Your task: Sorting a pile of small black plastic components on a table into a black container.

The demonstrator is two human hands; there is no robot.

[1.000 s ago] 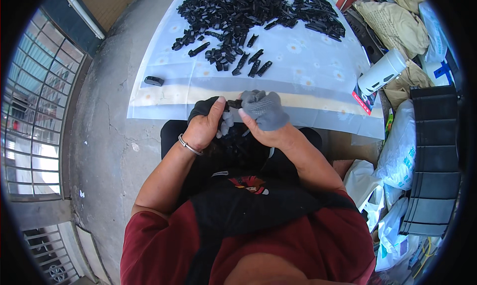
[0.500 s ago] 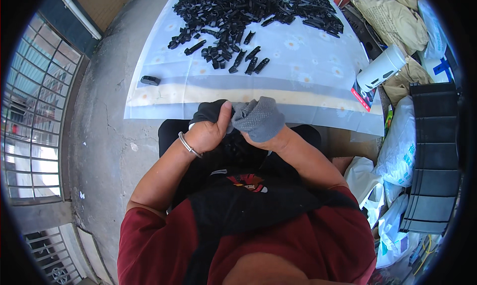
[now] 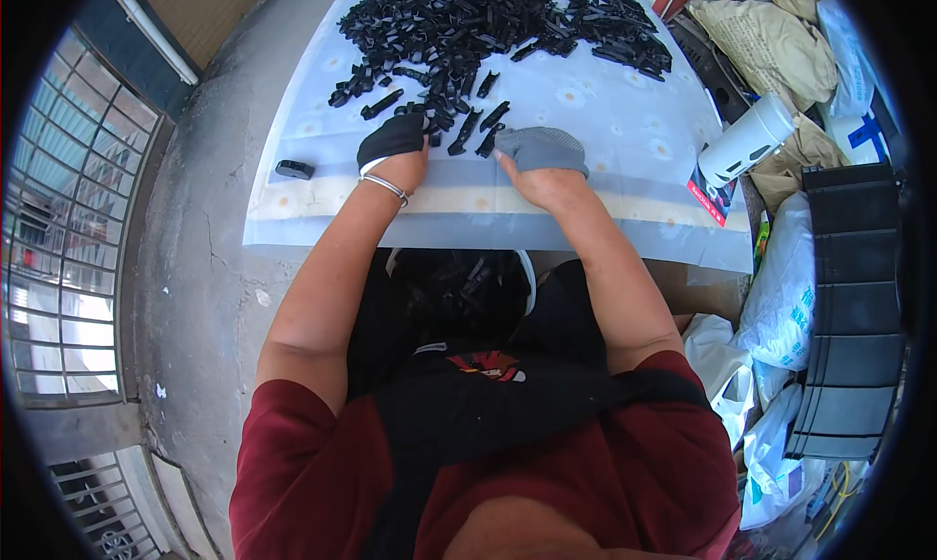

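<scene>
Black plastic parts point(image 3: 488, 19) lie heaped on a pale flowered sheet point(image 3: 605, 131), with a few strays trailing toward the person. The left hand point(image 3: 393, 145), in a black glove, rests flat at the strays' edge, holding nothing visible. The right hand point(image 3: 540, 155), in a grey glove, lies palm down just beside two strays, fingers spread. One lone part point(image 3: 294, 169) sits apart, left. A white cup point(image 3: 747, 139) lies tipped at right.

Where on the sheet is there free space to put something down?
Bare sheet lies between the right hand and the white cylinder, and between the lone black piece and the left hand. The far part is crowded with the black pile.
</scene>
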